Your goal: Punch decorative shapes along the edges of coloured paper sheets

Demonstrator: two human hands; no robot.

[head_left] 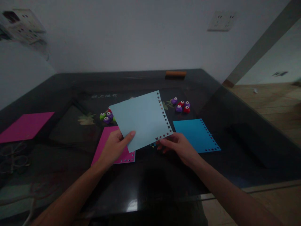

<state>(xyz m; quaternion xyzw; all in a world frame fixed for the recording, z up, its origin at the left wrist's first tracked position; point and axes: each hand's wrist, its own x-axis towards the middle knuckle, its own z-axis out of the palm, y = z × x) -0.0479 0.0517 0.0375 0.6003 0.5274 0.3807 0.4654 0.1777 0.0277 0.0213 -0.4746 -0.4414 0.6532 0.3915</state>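
A pale blue sheet of paper (141, 119), with small shapes punched along its right edge and part of its lower edge, is held tilted above the dark table. My left hand (117, 142) pinches its lower left side, thumb on top. At the lower right corner, my right hand (177, 144) grips the sheet between thumb and fingers. Below it on the left lies a pink sheet (103, 141) with punched holes, partly covered by the pale sheet and my left hand. To the right rests a blue sheet (195, 135), punched along two edges.
Several purple and red craft punches with eyes (182, 106) stand at the right; more green and purple ones (107, 117) are partly hidden at the left. Another pink sheet (28, 125) lies far left. An orange-brown bar (176, 74) sits at the back, near the wall.
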